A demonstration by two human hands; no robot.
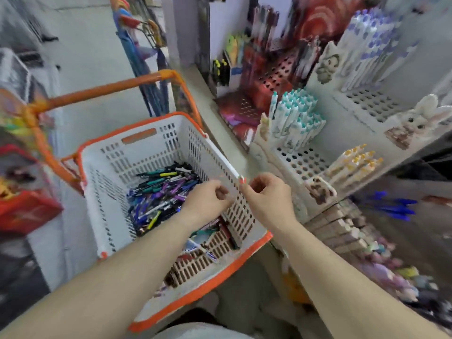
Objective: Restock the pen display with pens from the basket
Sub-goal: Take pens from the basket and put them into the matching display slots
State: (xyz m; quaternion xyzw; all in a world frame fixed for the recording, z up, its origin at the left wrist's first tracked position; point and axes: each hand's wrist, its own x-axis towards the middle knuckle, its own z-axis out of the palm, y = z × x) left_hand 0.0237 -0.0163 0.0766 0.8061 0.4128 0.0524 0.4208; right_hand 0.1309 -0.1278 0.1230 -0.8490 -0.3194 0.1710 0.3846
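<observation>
Slim white pen (223, 160) with red tip, pinched by right hand (267, 195), left hand (210, 197) fingers curled, grip unclear

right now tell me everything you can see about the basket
The white slotted plastic basket has orange rim trim and an orange tubular handle raised behind it. It sits tilted beside the pen display shelf, holding a loose heap of mixed coloured pens. The left hand hovers inside it; the right hand is at its right wall.

Head view, looking down, close over basket (137, 152).
</observation>
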